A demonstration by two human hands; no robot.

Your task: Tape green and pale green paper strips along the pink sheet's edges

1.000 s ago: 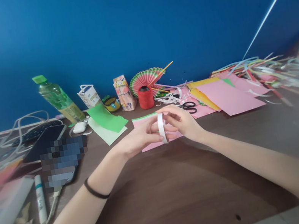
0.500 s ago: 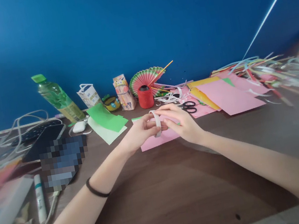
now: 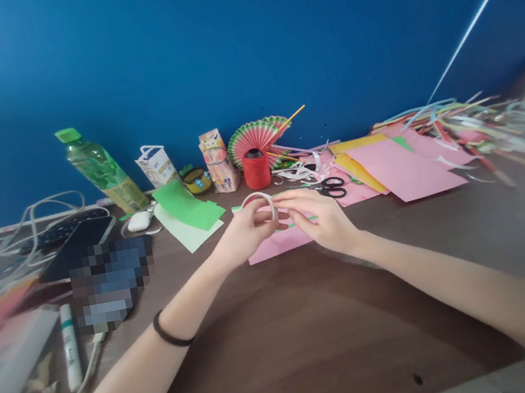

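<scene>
A narrow white roll of tape (image 3: 272, 207) is held up over the desk, its ring tilted so the hollow middle shows. My left hand (image 3: 244, 230) is closed on it, with fingers passing through the ring. From the other side, my right hand (image 3: 319, 213) has its fingertips at the tape's right edge, with the thumb bent below them; a loose tape end cannot be made out. Beneath both hands lies a pink sheet (image 3: 276, 245) with green strips on it. Black-handled scissors (image 3: 333, 188) rest just behind my right hand.
Behind stand a red spool (image 3: 256, 170), a paper fan (image 3: 252, 138), a small decorated box (image 3: 219, 163) and a green bottle (image 3: 103, 174). Green paper (image 3: 188, 206) lies left, pink sheets (image 3: 404, 168) right. A phone (image 3: 115, 283), cables and a marker (image 3: 70, 349) occupy the left side.
The tape roll has turned in my left hand, from nearly edge-on to showing more of its round opening. My right fingers have straightened slightly along its edge.
</scene>
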